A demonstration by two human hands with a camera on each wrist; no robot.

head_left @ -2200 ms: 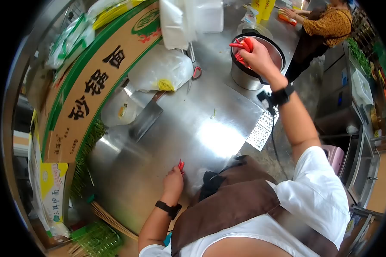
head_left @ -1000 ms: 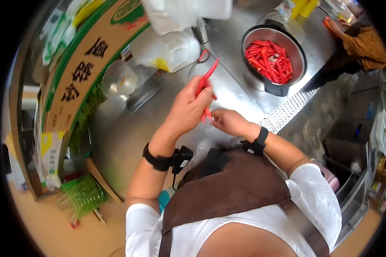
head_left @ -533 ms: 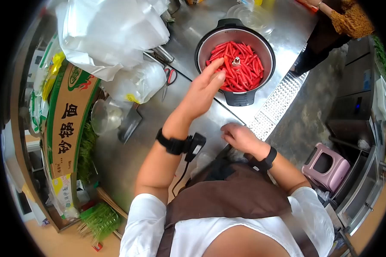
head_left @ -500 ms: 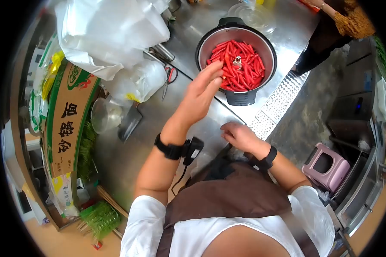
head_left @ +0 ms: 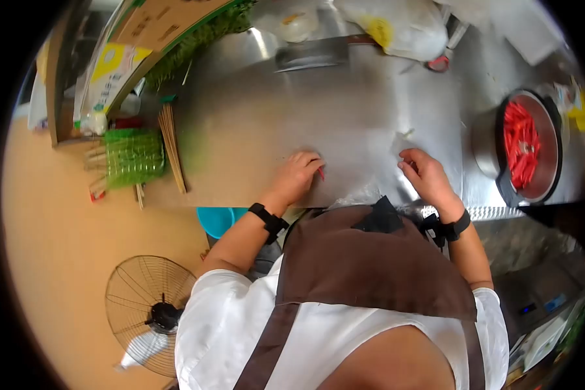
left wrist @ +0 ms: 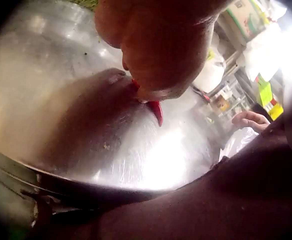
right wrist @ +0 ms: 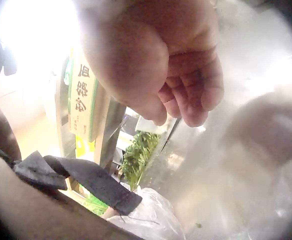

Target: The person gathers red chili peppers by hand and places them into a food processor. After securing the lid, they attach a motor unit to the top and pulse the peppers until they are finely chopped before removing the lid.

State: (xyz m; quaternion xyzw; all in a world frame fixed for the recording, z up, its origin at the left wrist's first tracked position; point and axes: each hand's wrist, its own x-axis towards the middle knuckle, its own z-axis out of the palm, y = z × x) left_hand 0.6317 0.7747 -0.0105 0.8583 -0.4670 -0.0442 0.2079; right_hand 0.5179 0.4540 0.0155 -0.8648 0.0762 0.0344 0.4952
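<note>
In the head view my left hand (head_left: 294,179) is low over the steel table (head_left: 260,123), near its front edge. It pinches a red chili pepper (head_left: 321,173), whose tip pokes out past the fingertips; the left wrist view shows the chili's curved end (left wrist: 157,112) close over the metal, the rest hidden by the fingers. My right hand (head_left: 429,179) hovers near the front edge to the right. Its fingers are loosely bent and the right wrist view shows nothing in them. A steel pot (head_left: 487,149) filled with red chilies (head_left: 521,140) stands at the far right.
A cleaver (head_left: 312,55) lies at the back, near a plastic bag (head_left: 396,29) and red-handled scissors (head_left: 439,64). Bundled sticks (head_left: 171,149) and green vegetables (head_left: 133,156) are on the left. A fan (head_left: 153,312) and blue bucket (head_left: 216,221) stand below the table.
My left hand has withdrawn from the pot to the table's front and now pinches a chili. The head view has turned left, so the pot appears farther right. The right hand remains near the front edge.
</note>
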